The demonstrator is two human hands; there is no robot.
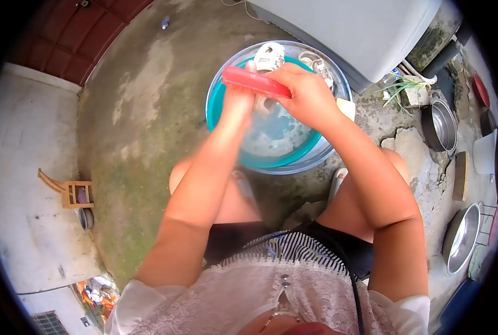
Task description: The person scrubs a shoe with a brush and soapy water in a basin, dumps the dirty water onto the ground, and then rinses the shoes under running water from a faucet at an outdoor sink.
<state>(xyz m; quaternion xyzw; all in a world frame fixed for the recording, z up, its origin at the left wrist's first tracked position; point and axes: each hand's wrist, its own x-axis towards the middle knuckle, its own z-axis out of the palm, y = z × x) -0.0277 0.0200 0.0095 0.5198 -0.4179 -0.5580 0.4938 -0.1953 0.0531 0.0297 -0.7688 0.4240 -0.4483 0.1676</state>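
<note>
Gripping red brush point(257, 82) in right fingers point(298, 76), best scrubbing low over teal basin point(217, 109); not making out grip of left hand point(240, 101).

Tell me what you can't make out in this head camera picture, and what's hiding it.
All in the head view:
Left hand: partly hidden behind the red brush, so how its fingers are set is unclear.
Brush's near end: covered by the right hand.
Teal basin: its bottom is hidden by cloudy water.
Pale block: beside the right forearm, too plain to identify.
Small bottle: label too small to read.
</note>
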